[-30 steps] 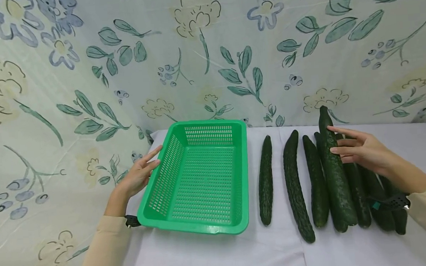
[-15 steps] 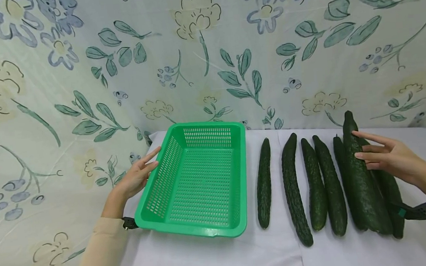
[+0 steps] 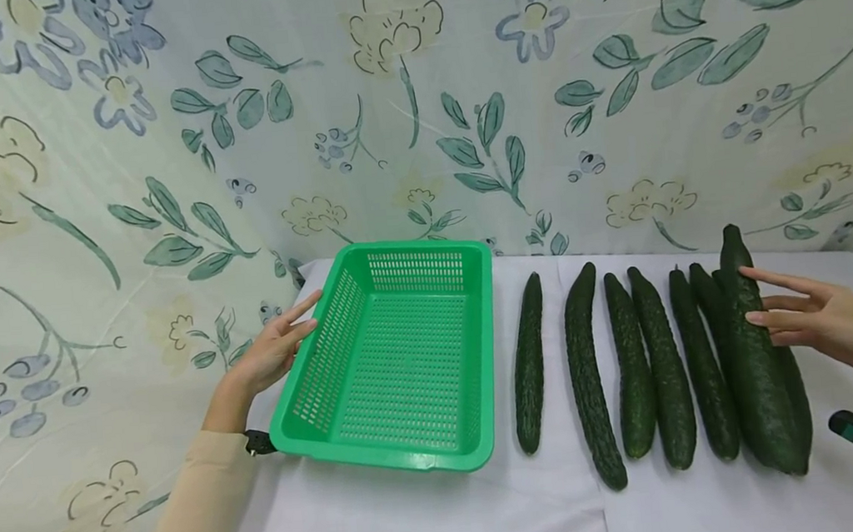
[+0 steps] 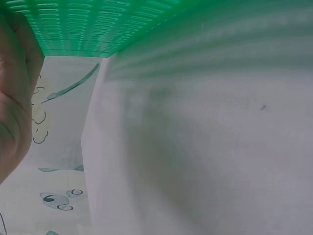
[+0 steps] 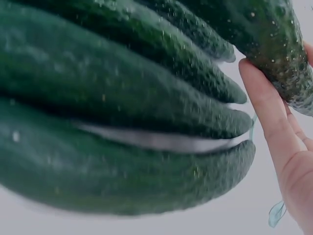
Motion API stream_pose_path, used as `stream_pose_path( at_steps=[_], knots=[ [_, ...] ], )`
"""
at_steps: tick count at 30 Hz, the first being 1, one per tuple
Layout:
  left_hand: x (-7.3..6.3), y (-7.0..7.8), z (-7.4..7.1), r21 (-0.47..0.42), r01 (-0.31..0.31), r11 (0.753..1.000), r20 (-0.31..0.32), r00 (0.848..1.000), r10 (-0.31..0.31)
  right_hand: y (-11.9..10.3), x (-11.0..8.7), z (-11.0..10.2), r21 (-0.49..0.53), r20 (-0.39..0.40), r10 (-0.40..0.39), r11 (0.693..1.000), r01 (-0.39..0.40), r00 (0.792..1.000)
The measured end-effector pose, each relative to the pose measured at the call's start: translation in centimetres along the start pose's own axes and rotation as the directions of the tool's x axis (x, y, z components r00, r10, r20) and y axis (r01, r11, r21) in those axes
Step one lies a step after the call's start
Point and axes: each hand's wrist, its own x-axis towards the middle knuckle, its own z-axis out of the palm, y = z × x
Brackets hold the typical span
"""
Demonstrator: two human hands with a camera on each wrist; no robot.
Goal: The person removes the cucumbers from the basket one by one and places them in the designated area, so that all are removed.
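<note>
An open green plastic basket [image 3: 492, 361] with slotted walls is at the middle left in the head view. My left hand [image 3: 272, 357] grips its left rim; in the left wrist view the hand [image 4: 13, 83] is beside the basket's slotted wall [image 4: 78, 29], above the white cloth. At the right, my right hand [image 3: 825, 318] pinches a large dark green cucumber [image 3: 755, 382] near its far, narrower end. This cucumber overlaps others in the head view and partly hides them. The right wrist view shows thumb and fingers on opposite sides of the cucumber [image 5: 266, 41].
Several more cucumbers lie lengthwise in a row, from a slim one [image 3: 530, 366] beside the basket to a cucumber [image 3: 709, 369] near the held one. White cloth [image 3: 416, 517] covers the table, and a floral curtain [image 3: 415, 116] hangs behind and at the left.
My right hand has moved right with the cucumber, across the row, uncovering the cucumbers it hid before. The left hand and the basket stay nearly where they were.
</note>
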Motion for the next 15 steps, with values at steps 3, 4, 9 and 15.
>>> stream_pose_path(
  at_steps=[3, 4, 9, 15],
  knots=[
    [-0.1, 0.0, 0.1, 0.006, 0.003, 1.0, -0.005, 1.0, -0.003, 0.5, -0.1, -0.6, -0.005, 0.001, 0.027, 1.0, -0.027, 1.0],
    [-0.1, 0.1, 0.1, 0.01, 0.005, 1.0, -0.006, 1.0, -0.005, 0.7, -0.1, -0.9, -0.01, 0.004, 0.041, 0.999, -0.04, 0.999],
    [0.0, 0.2, 0.2, 0.014, 0.01, 1.0, -0.007, 1.0, -0.01, 2.0, -0.6, -2.2, -0.048, 0.002, 0.059, 0.997, -0.059, 0.998],
    [0.0, 0.2, 0.2, 0.001, 0.002, 1.0, -0.002, 1.0, -0.002, 3.9, -0.7, -3.3, -0.086, 0.017, 0.063, 0.994, -0.061, 0.998]
  ],
)
